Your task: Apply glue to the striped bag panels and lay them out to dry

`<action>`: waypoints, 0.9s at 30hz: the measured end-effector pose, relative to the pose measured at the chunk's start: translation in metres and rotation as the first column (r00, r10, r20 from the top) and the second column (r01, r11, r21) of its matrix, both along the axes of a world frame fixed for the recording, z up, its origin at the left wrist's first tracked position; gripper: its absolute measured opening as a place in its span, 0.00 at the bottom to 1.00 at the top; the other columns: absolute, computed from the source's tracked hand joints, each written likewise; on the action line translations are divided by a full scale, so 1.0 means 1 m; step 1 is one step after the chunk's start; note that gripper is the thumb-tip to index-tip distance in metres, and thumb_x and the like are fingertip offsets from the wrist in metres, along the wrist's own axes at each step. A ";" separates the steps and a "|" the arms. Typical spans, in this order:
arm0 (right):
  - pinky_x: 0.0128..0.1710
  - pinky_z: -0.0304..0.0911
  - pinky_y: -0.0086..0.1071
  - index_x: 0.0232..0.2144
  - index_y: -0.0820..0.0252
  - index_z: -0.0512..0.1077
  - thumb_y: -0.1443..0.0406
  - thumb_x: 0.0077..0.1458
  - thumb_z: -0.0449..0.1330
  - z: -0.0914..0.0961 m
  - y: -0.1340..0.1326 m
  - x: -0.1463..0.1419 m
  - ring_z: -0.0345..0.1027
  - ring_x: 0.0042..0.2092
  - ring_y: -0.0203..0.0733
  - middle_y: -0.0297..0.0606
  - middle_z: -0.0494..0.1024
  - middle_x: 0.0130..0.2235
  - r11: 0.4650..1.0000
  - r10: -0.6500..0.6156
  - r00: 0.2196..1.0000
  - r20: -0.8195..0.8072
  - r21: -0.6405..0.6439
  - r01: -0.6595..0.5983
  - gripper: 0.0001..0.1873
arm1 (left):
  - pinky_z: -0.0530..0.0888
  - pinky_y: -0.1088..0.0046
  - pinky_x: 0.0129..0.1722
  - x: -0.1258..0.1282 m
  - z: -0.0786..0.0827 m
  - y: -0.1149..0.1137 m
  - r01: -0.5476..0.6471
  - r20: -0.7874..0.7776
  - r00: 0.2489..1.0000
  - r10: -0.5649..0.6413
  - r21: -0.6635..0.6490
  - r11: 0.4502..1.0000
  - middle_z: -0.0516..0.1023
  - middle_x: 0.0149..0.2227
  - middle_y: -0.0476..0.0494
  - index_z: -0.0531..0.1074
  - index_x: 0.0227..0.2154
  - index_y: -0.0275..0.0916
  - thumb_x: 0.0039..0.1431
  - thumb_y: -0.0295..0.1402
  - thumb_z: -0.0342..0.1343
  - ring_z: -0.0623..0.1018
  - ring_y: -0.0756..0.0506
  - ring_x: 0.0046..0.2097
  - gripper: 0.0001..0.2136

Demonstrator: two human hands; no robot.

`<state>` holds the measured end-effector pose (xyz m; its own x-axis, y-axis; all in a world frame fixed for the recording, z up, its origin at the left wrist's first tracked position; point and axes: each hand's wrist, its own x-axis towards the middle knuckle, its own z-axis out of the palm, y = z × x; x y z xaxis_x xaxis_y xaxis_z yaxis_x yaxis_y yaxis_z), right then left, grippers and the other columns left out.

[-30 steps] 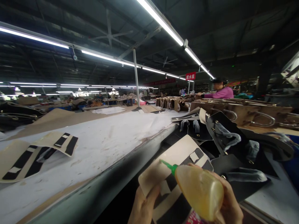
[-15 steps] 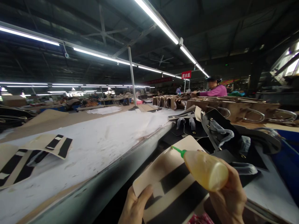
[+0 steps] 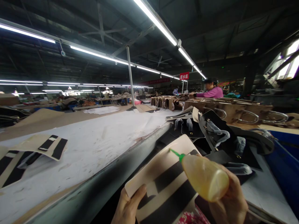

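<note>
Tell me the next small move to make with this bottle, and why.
Perhaps ease the green nozzle along the pale border of the striped panel: the right hand holds the bottle tilted, its tip over that border, while the left hand grips the panel's edge. Whether the tip touches is unclear.

Workshop with rowed brown bags (image 3: pixel 230 112)

– Which way can your left fingers (image 3: pixel 140 191) pass?
– Leftward, over the edge of the worktop (image 3: pixel 93 140); its broad middle gives you open room as far as the striped material (image 3: pixel 53 146) lying on the left.
– What's in your way on the right?
– The bottle (image 3: pixel 203 177) fills the space above your panel (image 3: pixel 170 182). Just beyond, black bags (image 3: pixel 227 146) crowd together, with brown bags (image 3: pixel 230 112) lined up behind.
</note>
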<state>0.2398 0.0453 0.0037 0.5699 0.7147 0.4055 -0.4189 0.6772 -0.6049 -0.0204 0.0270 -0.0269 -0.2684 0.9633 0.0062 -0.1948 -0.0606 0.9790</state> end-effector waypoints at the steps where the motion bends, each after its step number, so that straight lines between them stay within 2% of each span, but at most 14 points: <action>1: 0.29 0.78 0.35 0.33 0.51 0.83 0.59 0.48 0.71 -0.003 -0.002 -0.001 0.81 0.34 0.48 0.38 0.86 0.37 1.000 0.027 1.000 0.015 -0.010 -0.027 0.07 | 0.75 0.59 0.58 -0.001 0.000 0.000 -0.007 -0.007 1.000 0.007 0.001 1.000 0.85 0.43 0.40 0.82 0.34 0.41 0.49 0.48 0.69 0.80 0.32 0.55 0.16; 4: 0.33 0.80 0.39 0.33 0.52 0.84 0.59 0.48 0.72 -0.004 -0.005 -0.009 0.82 0.37 0.51 0.42 0.86 0.39 0.997 0.075 0.994 0.073 0.022 -0.077 0.09 | 0.75 0.56 0.59 -0.002 -0.002 0.000 -0.034 -0.026 0.999 0.035 0.019 0.999 0.84 0.47 0.39 0.82 0.34 0.42 0.50 0.49 0.69 0.79 0.31 0.57 0.16; 8: 0.40 0.80 0.47 0.33 0.50 0.84 0.55 0.51 0.70 0.016 -0.008 -0.022 0.82 0.43 0.57 0.44 0.86 0.41 0.993 0.096 0.989 0.109 0.065 -0.103 0.09 | 0.72 0.54 0.63 0.003 -0.002 0.000 -0.059 -0.038 0.997 0.061 0.055 0.997 0.85 0.47 0.40 0.83 0.36 0.44 0.52 0.49 0.67 0.77 0.31 0.59 0.16; 10: 0.39 0.80 0.49 0.33 0.50 0.84 0.54 0.54 0.67 0.026 -0.010 -0.026 0.82 0.42 0.59 0.45 0.86 0.40 0.986 0.144 0.974 0.175 0.058 -0.156 0.10 | 0.70 0.52 0.64 0.006 -0.001 0.000 -0.067 -0.035 0.997 0.070 0.067 0.995 0.85 0.47 0.41 0.82 0.41 0.44 0.53 0.49 0.67 0.76 0.31 0.61 0.18; 12: 0.37 0.81 0.46 0.31 0.49 0.84 0.54 0.52 0.69 0.032 -0.009 -0.026 0.82 0.40 0.57 0.43 0.86 0.37 0.984 0.144 0.973 0.183 0.074 -0.160 0.08 | 0.69 0.52 0.65 0.007 0.001 0.000 -0.076 -0.030 0.996 0.079 0.074 0.994 0.85 0.48 0.42 0.82 0.45 0.44 0.53 0.49 0.66 0.76 0.31 0.61 0.19; 15: 0.33 0.80 0.39 0.30 0.47 0.84 0.58 0.44 0.74 0.028 -0.005 -0.016 0.83 0.37 0.53 0.39 0.86 0.34 0.994 0.057 0.995 0.076 0.090 -0.063 0.07 | 0.70 0.53 0.65 0.007 0.002 -0.001 -0.095 -0.007 0.995 0.095 0.060 0.994 0.85 0.48 0.42 0.83 0.43 0.45 0.53 0.48 0.67 0.76 0.31 0.60 0.17; 16: 0.33 0.80 0.40 0.30 0.48 0.84 0.59 0.44 0.74 0.025 -0.004 -0.011 0.83 0.37 0.53 0.40 0.86 0.34 0.995 0.049 0.997 0.065 0.089 -0.055 0.07 | 0.70 0.53 0.65 0.006 0.001 -0.001 -0.095 -0.004 0.995 0.096 0.046 0.994 0.85 0.48 0.41 0.83 0.41 0.45 0.52 0.48 0.67 0.77 0.31 0.60 0.17; 19: 0.38 0.80 0.51 0.34 0.50 0.84 0.58 0.49 0.71 0.011 -0.002 -0.003 0.82 0.41 0.60 0.45 0.86 0.39 0.986 0.132 0.981 0.142 0.081 -0.144 0.08 | 0.70 0.51 0.64 0.003 -0.003 -0.001 -0.075 -0.023 0.997 0.076 0.019 0.997 0.85 0.48 0.42 0.83 0.41 0.44 0.51 0.48 0.68 0.77 0.30 0.59 0.18; 21: 0.42 0.79 0.55 0.35 0.50 0.84 0.56 0.52 0.68 0.006 -0.002 0.001 0.81 0.45 0.62 0.46 0.85 0.43 0.986 0.138 0.974 0.178 0.068 -0.152 0.09 | 0.71 0.51 0.64 -0.004 -0.005 -0.001 -0.065 -0.061 0.996 0.066 0.020 0.998 0.85 0.47 0.42 0.83 0.41 0.44 0.49 0.49 0.69 0.77 0.29 0.59 0.19; 23: 0.44 0.78 0.53 0.35 0.48 0.83 0.57 0.50 0.70 0.005 0.001 0.007 0.80 0.47 0.59 0.41 0.85 0.43 0.998 -0.001 0.981 0.193 0.062 -0.011 0.09 | 0.73 0.53 0.62 -0.015 -0.006 -0.001 -0.071 -0.145 0.987 0.072 0.012 0.997 0.85 0.46 0.42 0.84 0.37 0.45 0.46 0.48 0.71 0.78 0.29 0.57 0.17; 25: 0.47 0.77 0.48 0.35 0.46 0.83 0.61 0.42 0.74 0.005 0.005 0.015 0.79 0.47 0.55 0.37 0.85 0.42 0.980 -0.193 0.963 0.187 0.080 0.181 0.13 | 0.77 0.56 0.57 -0.025 -0.005 -0.001 -0.080 -0.247 0.966 0.078 0.004 0.997 0.86 0.44 0.42 0.84 0.31 0.47 0.38 0.45 0.75 0.81 0.28 0.53 0.15; 27: 0.51 0.75 0.47 0.35 0.46 0.82 0.64 0.40 0.75 0.002 0.008 0.021 0.79 0.47 0.53 0.36 0.85 0.43 0.958 -0.286 0.941 0.184 0.091 0.273 0.16 | 0.81 0.59 0.53 -0.032 -0.004 0.000 -0.061 -0.300 0.952 0.065 0.022 0.998 0.87 0.41 0.43 0.84 0.29 0.49 0.32 0.42 0.77 0.82 0.28 0.50 0.16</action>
